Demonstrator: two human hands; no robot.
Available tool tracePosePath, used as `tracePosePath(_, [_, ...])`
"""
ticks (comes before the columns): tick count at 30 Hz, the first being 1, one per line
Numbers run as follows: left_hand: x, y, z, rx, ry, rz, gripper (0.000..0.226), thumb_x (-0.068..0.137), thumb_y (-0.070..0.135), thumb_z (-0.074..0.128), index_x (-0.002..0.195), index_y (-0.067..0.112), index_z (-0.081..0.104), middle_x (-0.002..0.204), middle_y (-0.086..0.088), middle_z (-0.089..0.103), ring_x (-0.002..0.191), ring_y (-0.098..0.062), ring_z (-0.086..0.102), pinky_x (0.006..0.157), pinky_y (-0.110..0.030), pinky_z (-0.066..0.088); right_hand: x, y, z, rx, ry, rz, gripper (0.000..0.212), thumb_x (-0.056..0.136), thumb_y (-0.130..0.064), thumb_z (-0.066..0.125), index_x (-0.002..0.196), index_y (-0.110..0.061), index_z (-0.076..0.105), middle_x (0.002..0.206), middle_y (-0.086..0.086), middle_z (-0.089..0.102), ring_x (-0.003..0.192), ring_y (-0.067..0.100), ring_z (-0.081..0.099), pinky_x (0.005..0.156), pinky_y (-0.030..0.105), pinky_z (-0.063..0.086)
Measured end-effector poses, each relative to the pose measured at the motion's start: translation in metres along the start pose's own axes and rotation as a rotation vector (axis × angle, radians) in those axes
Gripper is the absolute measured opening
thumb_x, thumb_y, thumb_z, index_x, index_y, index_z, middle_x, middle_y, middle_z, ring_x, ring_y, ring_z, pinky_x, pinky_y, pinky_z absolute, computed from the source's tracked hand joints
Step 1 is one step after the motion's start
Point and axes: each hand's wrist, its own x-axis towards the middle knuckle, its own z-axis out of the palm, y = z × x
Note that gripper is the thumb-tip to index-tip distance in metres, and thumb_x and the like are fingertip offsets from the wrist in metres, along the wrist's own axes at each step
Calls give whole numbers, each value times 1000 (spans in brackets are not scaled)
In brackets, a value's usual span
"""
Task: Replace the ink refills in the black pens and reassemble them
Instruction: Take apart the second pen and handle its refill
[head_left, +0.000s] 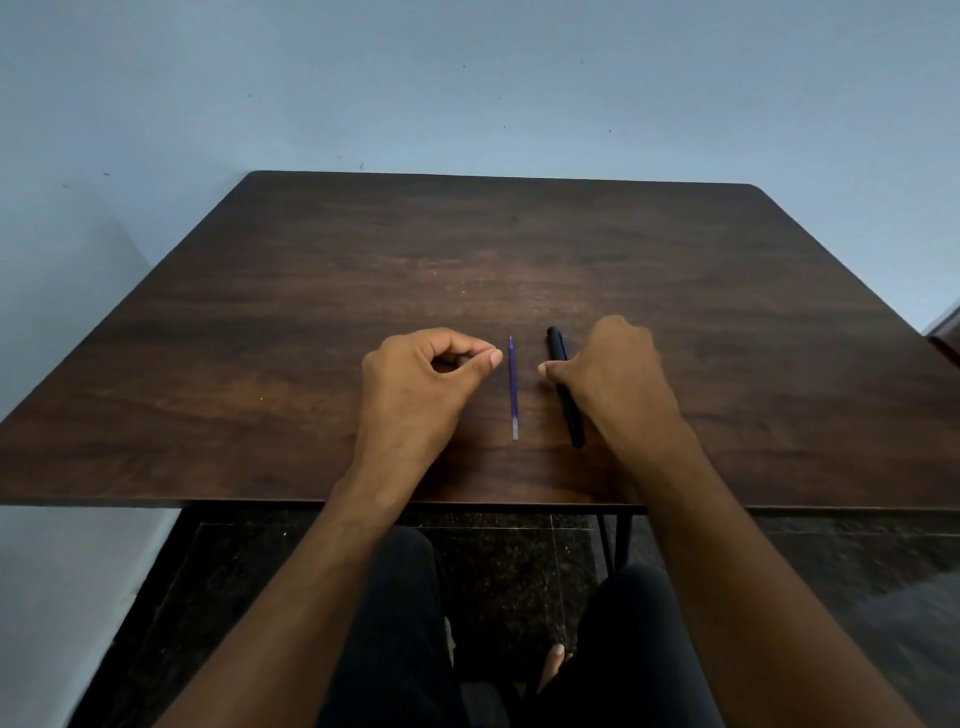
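Head-camera view of a pen-refill task at a seated workstation. A blue ink refill (512, 387) lies flat on the dark wood-grain table (311, 291), its long axis running almost straight away from the person, writing tip at the far end and pale plug at the near end. A black pen (565, 395) lies just to its right, roughly parallel but slightly canted, its far end leaning toward the refill and its near end angled away. The two are close but not touching. The left hand (421, 384) rests on the table to the left of the refill, fingers curled with thumb and forefinger tips brought together; it appears to hold nothing, though anything very small inside the curl would be hidden. The right hand (608, 374) lies over the middle of the pen, knuckles up, thumb pointing toward the refill; whether its fingers are already gripping the barrel or only resting on it cannot be told, since the fingers are hidden beneath the hand. The refill thus lies between the hands, slightly nearer the left thumb tip, so the left hand seems better placed to lift it while the right takes the pen. The table stands against a pale blue wall (467, 78); a dark speckled floor (509, 571) and the person's dark-clad legs show below its near edge.
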Motion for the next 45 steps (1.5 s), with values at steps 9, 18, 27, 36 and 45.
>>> tracePosePath(9, [-1,-1,11,-138,-51,-69,3,82,30,81,80,30,79,65,5,73,52,-10,66,52,-19,51,6,2,-3,40,-22,48,34,74,-28,83,65,-11,55,65,6,60,53,19,61,40,31,45])
tracePosePath(18, [2,10,23,-346,-108,-210,18,90,24,73,106,15,77,80,3,78,64,-1,65,62,-16,53,-18,2,-35,900,-440,55,16,89,-7,69,81,6,67,66,18,72,52,25,71,51,36,60])
tracePosePath(27, [22,23,35,-605,-117,-420,14,85,15,77,85,2,75,67,-4,65,62,-14,56,79,-38,54,-26,6,-29,1061,-553,0,18,95,-11,61,88,1,73,74,17,72,53,19,61,47,28,48])
tracePosePath(36, [24,22,35,-604,-91,-399,15,82,17,80,88,3,77,69,-6,71,61,-11,60,65,-26,53,-29,10,-20,1213,-513,-51,23,98,-20,65,85,-4,77,66,9,62,49,11,44,41,22,32])
tracePosePath(45, [26,26,35,-572,-48,-359,13,82,16,81,90,5,78,71,-6,74,61,-10,62,64,-24,53,-35,5,-19,1153,-383,-55,32,96,-28,67,92,2,76,58,0,52,44,7,33,37,17,25])
